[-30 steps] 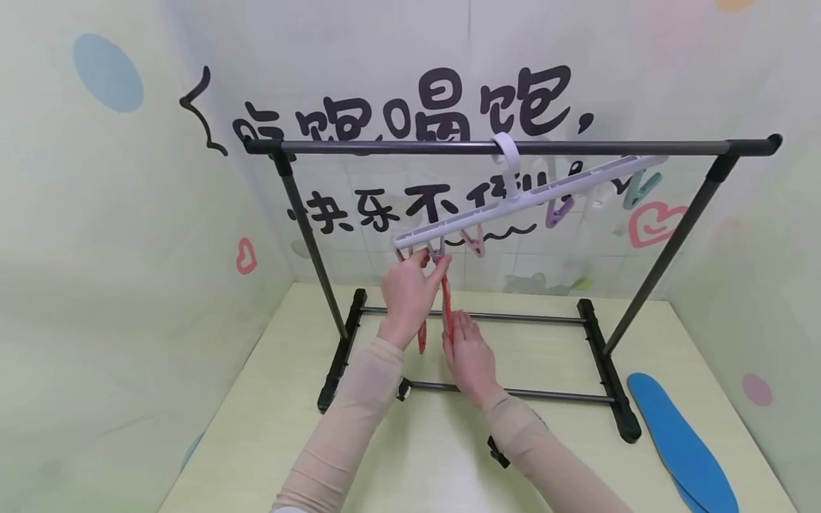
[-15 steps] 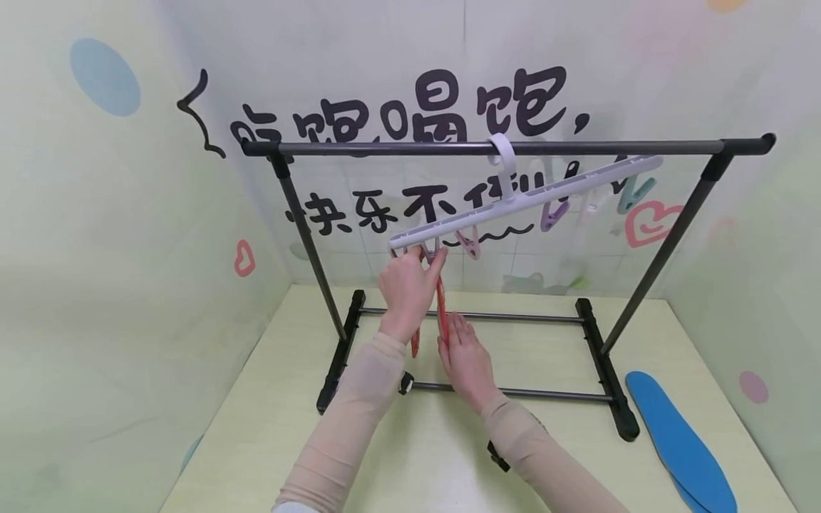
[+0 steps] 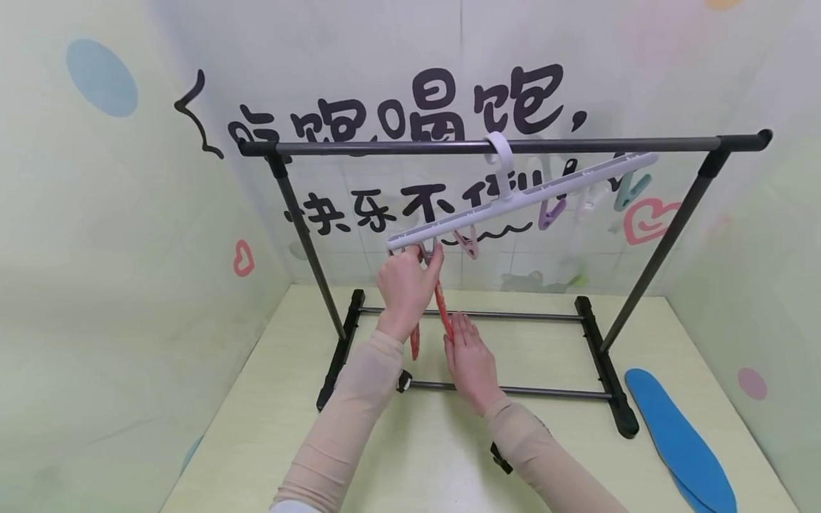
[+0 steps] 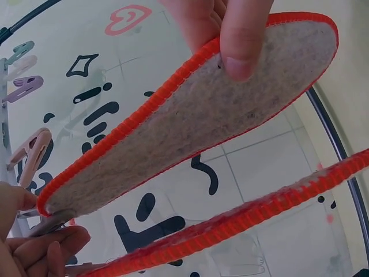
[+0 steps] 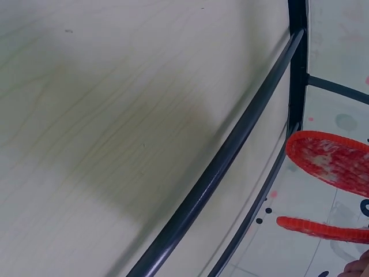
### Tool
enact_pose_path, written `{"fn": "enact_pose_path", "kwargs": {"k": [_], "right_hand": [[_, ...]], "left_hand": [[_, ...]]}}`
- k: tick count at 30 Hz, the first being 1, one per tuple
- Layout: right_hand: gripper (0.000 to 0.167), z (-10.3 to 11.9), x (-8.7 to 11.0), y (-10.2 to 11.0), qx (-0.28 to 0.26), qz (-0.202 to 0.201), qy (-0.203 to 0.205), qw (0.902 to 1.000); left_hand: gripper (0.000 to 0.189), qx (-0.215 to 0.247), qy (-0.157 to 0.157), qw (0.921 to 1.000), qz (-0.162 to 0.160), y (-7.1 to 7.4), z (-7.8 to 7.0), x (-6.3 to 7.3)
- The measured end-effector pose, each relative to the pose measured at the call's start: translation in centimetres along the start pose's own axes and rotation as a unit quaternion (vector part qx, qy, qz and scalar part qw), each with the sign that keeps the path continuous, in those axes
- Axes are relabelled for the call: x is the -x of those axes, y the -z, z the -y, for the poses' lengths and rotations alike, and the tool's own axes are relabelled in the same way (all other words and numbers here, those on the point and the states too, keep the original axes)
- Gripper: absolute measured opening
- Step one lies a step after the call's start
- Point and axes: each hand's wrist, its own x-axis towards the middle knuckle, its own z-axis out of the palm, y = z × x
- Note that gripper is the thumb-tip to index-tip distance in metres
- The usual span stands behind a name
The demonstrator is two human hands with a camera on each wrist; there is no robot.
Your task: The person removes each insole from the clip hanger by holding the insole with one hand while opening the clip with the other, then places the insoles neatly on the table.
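Observation:
My left hand pinches a grey clothespin under the low left end of a lavender clip hanger. The narrow end of a red-edged fuzzy insole sits at that clip, between the left fingertips. Lower down, my right hand holds the same insole near its wide end, thumb on the pale face and fingers behind. A second red-edged insole hangs beside it to the left, partly hidden by the left hand in the head view.
The hanger hooks over the top bar of a black rack and tilts up to the right. Pink, purple and teal clothespins dangle along it. Blue insoles lie on the table at right.
The held insole slants slightly more, its lower end shifting right with the right hand. The left hand keeps its place at the clothespin. The head view has shifted a little.

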Motion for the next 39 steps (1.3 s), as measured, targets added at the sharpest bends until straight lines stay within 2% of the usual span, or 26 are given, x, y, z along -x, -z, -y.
{"fn": "enact_pose_path", "kwargs": {"k": [7, 23, 32, 39], "right_hand": [[0.045, -0.2, 0.2, 0.5, -0.009, 0.012, -0.003, 0.9999], [0.044, -1.0, 1.1, 1.9, -0.033, 0.001, -0.023, 0.9992], [0.046, -2.6, 2.9, 3.1, -0.03, 0.021, -0.044, 0.9983], [0.044, -4.9, 4.1, 4.8, -0.022, -0.009, -0.062, 0.9978]], "left_hand": [[0.038, -0.001, -0.009, 0.9999, -0.011, 0.1, 0.0, 0.0], [0.04, 0.013, -0.042, 0.9989, -0.016, -0.3, 0.0, 0.0], [0.042, 0.014, -0.043, 0.9989, -0.011, -0.3, 0.0, -0.2], [0.042, 0.018, -0.036, 0.9992, -0.002, -0.2, 0.1, -0.2]]}}
